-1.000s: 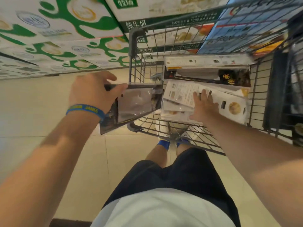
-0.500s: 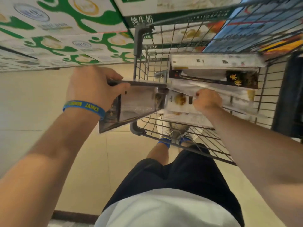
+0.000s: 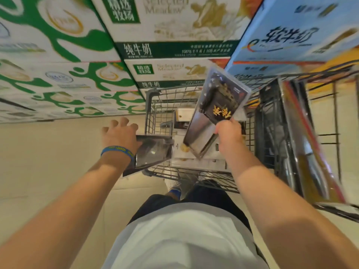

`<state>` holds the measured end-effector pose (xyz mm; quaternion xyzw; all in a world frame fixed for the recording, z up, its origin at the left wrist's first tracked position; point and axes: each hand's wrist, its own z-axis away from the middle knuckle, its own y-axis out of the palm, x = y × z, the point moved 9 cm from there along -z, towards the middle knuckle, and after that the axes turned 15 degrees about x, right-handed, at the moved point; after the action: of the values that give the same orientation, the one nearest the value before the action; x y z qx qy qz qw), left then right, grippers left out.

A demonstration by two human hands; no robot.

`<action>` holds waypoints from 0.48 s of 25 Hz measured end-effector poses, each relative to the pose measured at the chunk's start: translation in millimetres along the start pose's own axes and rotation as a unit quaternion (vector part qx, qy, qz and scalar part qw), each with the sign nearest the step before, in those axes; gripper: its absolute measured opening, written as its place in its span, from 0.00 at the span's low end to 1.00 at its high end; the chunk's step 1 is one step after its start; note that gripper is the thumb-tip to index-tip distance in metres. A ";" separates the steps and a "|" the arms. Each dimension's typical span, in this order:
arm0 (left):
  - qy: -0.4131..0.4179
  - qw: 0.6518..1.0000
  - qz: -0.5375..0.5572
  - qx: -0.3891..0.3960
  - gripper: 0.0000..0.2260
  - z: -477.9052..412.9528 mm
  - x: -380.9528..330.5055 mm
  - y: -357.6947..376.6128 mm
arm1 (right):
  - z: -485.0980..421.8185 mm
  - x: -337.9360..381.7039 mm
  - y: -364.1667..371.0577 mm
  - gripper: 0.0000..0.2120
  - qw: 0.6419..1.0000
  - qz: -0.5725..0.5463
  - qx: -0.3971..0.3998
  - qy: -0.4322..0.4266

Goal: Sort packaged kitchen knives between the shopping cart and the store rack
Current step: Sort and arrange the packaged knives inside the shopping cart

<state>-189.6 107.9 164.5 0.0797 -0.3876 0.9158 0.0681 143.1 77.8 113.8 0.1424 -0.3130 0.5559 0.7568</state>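
My right hand (image 3: 229, 134) grips a black blister-packed cleaver with gold lettering (image 3: 217, 111), raised and tilted above the wire shopping cart (image 3: 153, 111). At the cart's near left corner my left hand (image 3: 119, 133) holds a second clear-fronted knife pack (image 3: 151, 152) by its end, thumb on top and fingers spread. White-backed knife packs (image 3: 196, 156) lie flat in the cart basket below. A rack panel (image 3: 303, 144) with hanging knife packs stands at the right, blurred.
Stacked milk cartons in green, white and blue (image 3: 171, 47) form a wall just beyond the cart. Beige tiled floor (image 3: 48, 162) spreads to the left. My legs and shoes (image 3: 180, 185) stand right behind the cart's near rim.
My right hand closed on a pack in the cart and lifted the black cleaver pack up out of the pile. The left hand kept its pack by the cart's corner. The view tilted upward.
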 end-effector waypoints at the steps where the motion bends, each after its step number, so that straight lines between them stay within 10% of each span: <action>1: 0.017 0.999 -0.012 -0.026 0.22 5.9 -7.9 -7.1 | 9.8 -2.3 -4.8 0.15 0.999 -0.049 0.000 0.020; 7: 0.182 0.937 0.296 -0.026 0.31 38.0 -69.3 -35.4 | 59.2 0.1 -11.0 0.16 0.953 -0.283 0.111 0.009; 12: 0.221 0.926 0.281 -0.123 0.41 56.4 -77.1 -78.9 | 86.4 42.6 -9.9 0.16 0.883 -0.431 0.180 -0.039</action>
<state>-94.3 116.8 243.0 -0.2459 -0.4787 0.8370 -0.0992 133.0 57.9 208.0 0.4189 -0.1446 0.2162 0.8700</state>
